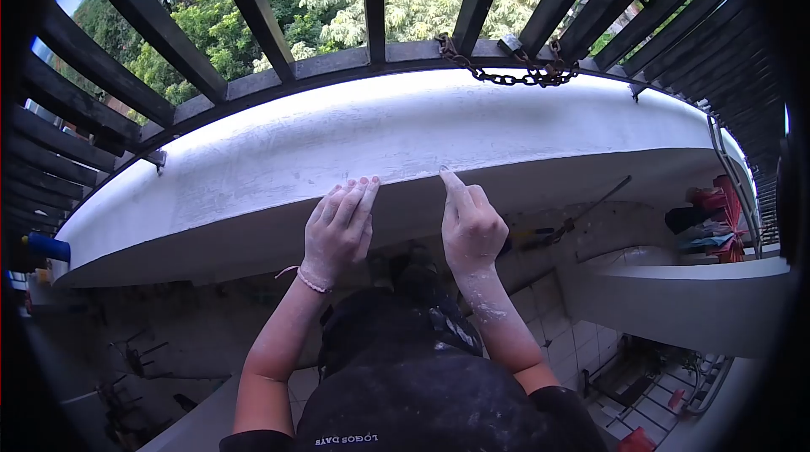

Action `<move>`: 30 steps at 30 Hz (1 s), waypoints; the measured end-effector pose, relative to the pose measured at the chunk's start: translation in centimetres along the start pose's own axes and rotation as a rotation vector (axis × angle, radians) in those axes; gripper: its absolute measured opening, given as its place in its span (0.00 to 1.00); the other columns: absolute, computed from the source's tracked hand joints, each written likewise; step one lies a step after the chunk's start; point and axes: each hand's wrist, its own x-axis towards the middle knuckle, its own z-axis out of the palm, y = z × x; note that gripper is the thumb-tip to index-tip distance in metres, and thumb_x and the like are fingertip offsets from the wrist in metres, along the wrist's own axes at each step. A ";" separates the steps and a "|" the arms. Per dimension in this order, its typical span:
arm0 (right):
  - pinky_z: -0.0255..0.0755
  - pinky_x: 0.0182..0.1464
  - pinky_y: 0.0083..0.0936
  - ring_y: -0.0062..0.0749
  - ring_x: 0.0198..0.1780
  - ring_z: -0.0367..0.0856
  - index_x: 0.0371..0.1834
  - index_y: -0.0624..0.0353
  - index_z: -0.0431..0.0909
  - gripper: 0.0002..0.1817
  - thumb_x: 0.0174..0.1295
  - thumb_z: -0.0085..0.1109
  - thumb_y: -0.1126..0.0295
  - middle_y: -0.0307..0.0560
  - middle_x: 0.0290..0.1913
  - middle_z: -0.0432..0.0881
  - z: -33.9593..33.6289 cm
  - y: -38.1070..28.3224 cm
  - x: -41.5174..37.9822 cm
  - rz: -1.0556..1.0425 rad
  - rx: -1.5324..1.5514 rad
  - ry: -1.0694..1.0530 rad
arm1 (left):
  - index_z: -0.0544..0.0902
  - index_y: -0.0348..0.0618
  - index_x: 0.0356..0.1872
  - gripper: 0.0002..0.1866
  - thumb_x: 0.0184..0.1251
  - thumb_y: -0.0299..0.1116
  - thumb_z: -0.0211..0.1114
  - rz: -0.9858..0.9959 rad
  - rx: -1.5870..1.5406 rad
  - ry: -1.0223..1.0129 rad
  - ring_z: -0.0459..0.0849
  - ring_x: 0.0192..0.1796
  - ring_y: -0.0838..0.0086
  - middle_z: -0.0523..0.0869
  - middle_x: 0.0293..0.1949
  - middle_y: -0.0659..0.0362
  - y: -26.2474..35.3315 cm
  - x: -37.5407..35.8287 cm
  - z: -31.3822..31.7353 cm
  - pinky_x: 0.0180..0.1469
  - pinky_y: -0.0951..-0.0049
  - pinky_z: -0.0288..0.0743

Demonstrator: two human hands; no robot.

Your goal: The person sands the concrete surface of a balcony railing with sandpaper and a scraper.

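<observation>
My left hand (340, 220), dusted with white powder and wearing a thin bracelet at the wrist, rests its stretched-out fingers on the front edge of a white ledge (278, 148). Nothing shows in it. To its right, my right hand (474, 228) is closed, its index finger reaching to the same edge and the other fingers curled under. A small dark spot shows at that fingertip; whether it holds something is hidden. The ledge top is pale with grey scuffs and scratches, and white dust also covers my right forearm.
Dark railing bars (374, 5) rise behind the ledge, with a chain (506, 77) and a padlock (510, 44) on them. A blue cylindrical object (46, 247) sits at the ledge's left end. A long rod-like tool (595, 201) leans below right, near red cloth-like items (730, 216).
</observation>
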 end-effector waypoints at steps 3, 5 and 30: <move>0.76 0.25 0.29 0.33 0.23 0.81 0.60 0.44 0.86 0.20 0.65 0.62 0.74 0.38 0.31 0.76 0.8 -2.3 -0.3 -0.045 -0.141 -0.078 | 0.79 0.43 0.71 0.32 0.61 0.26 0.62 -0.014 -0.036 0.051 0.80 0.65 0.60 0.82 0.61 0.55 -0.1 -0.3 0.5 0.71 0.59 0.74; 0.79 0.29 0.35 0.40 0.27 0.84 0.63 0.40 0.84 0.23 0.64 0.63 0.73 0.42 0.34 0.77 0.3 -2.8 -0.2 -0.001 -0.184 -0.174 | 0.80 0.43 0.70 0.31 0.61 0.25 0.62 -0.020 -0.053 0.085 0.81 0.65 0.60 0.83 0.60 0.55 -0.1 -0.5 1.0 0.70 0.58 0.74; 0.80 0.31 0.40 0.43 0.29 0.85 0.59 0.37 0.86 0.20 0.66 0.61 0.71 0.42 0.33 0.78 -0.2 -2.1 0.9 0.216 -0.287 -0.215 | 0.88 0.62 0.62 0.25 0.64 0.32 0.62 0.066 0.122 0.392 0.78 0.53 0.76 0.79 0.47 0.69 -2.9 -1.0 6.5 0.63 0.68 0.70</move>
